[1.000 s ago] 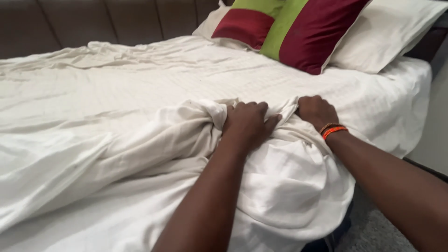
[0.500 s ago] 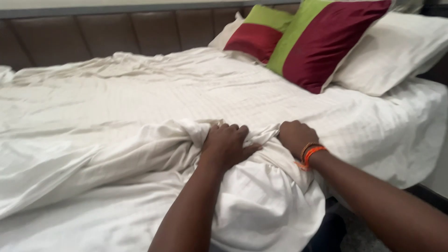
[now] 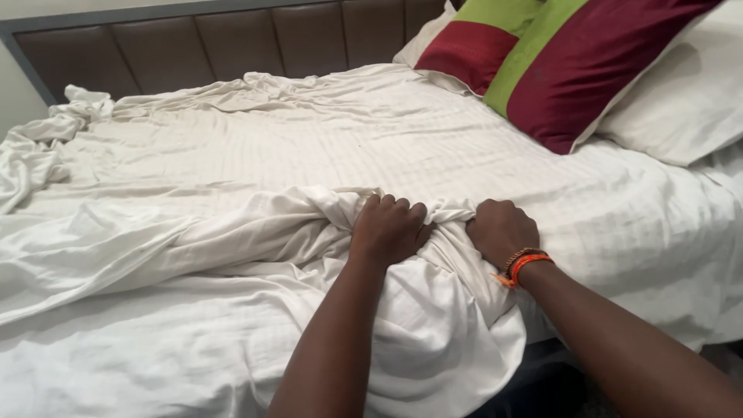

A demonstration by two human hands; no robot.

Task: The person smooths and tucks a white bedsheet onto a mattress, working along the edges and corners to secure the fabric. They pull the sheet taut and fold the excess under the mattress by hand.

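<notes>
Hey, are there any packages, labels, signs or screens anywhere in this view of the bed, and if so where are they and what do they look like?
None in view: no package, label, sign or screen shows.
What is there: a white striped bed sheet, bunched under the left hand and the right hand.
Red and green cushions and a white pillow at the upper right.
A brown padded headboard along the top.

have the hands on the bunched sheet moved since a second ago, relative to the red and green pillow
Cannot tell. The left hand and right hand stay closed on the bunched sheet, about as far from the red and green pillow; the camera itself shifted.
</notes>
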